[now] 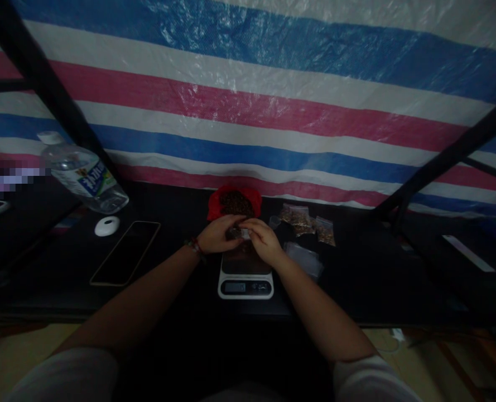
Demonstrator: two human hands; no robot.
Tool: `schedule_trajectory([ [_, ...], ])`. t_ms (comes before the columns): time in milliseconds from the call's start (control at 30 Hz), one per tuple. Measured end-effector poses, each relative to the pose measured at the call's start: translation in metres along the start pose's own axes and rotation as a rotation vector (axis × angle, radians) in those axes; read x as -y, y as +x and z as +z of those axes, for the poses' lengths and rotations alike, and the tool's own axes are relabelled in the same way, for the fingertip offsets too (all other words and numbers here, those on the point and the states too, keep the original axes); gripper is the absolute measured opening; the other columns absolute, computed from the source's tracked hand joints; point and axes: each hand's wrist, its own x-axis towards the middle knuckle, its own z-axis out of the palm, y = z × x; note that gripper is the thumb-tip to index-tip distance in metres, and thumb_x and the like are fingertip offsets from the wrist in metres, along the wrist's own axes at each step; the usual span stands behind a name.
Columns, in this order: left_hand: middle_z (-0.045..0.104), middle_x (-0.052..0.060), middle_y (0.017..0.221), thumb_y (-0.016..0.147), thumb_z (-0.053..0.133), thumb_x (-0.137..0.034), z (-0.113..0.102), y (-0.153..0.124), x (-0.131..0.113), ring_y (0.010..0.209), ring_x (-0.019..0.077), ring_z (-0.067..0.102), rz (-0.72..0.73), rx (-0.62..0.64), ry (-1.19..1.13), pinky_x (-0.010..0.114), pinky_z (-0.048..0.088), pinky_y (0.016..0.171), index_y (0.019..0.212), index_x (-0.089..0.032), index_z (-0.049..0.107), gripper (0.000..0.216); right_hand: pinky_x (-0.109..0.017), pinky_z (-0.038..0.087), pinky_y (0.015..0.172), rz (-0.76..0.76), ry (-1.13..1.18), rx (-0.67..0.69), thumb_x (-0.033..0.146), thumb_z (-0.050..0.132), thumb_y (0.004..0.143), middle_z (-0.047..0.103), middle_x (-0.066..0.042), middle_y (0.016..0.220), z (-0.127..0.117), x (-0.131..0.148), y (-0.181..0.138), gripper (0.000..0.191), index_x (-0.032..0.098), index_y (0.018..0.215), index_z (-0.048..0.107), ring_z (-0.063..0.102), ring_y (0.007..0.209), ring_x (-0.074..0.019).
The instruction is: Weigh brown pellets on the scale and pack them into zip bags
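My left hand [216,234] and my right hand [264,240] meet above a small white kitchen scale [245,282] on a dark table. Both pinch a small clear plastic bag [239,231] between their fingers. Just behind the hands sits a red bag [218,204] open on a heap of dark brown bits [236,202]. To the right of it lie filled small clear bags [308,222] with brownish contents. A stack of empty clear bags [306,258] lies beside my right wrist.
A phone [126,251] lies face up left of the scale, with a white round cap-like object [106,225] and a tilted water bottle [84,173] behind it. A striped blue, red and white tarp [273,100] hangs behind. Black frame bars [440,167] slant at both sides.
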Motion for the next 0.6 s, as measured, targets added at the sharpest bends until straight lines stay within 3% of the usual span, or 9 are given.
schedule_trajectory([
  [133,0.062,0.010,0.111,0.075,0.063,-0.035,-0.002,0.000,0.004,0.100,0.0215,0.059,-0.008,0.010,-0.009,0.035,0.047,0.089,0.127,-0.016,0.046,0.058,-0.031,0.045,0.084,0.036,-0.206,0.194,0.021,0.059,0.082,0.062,-0.007,0.095,-0.016,-0.004,0.001,0.018,0.017,0.098,0.066,0.058,0.091,-0.0166],
  [267,0.063,0.007,0.101,0.077,0.061,-0.031,-0.005,-0.001,0.007,0.092,0.0183,0.060,-0.039,0.020,-0.015,0.032,0.048,0.084,0.126,-0.016,0.045,0.054,-0.030,0.045,0.080,0.043,-0.337,0.419,0.030,0.069,0.076,0.062,-0.007,0.090,-0.024,0.000,-0.001,0.023,0.015,0.094,0.067,0.056,0.088,-0.0173],
  [467,0.062,0.006,0.100,0.077,0.060,-0.029,-0.007,0.001,0.005,0.092,0.0177,0.060,-0.037,0.035,-0.015,0.031,0.048,0.083,0.126,-0.017,0.045,0.053,-0.028,0.044,0.081,-0.008,-0.422,0.478,0.016,0.063,0.079,0.064,-0.006,0.086,-0.014,0.008,-0.002,0.009,0.016,0.086,0.069,0.057,0.086,-0.0157],
  [600,0.063,0.006,0.100,0.077,0.060,-0.030,-0.007,0.003,0.006,0.093,0.0183,0.060,-0.012,0.047,-0.008,0.032,0.048,0.084,0.126,-0.016,0.045,0.053,-0.030,0.044,0.083,-0.028,-0.486,0.493,0.012,0.059,0.080,0.065,-0.006,0.086,-0.011,0.009,-0.002,0.012,0.016,0.085,0.069,0.058,0.085,-0.0160],
])
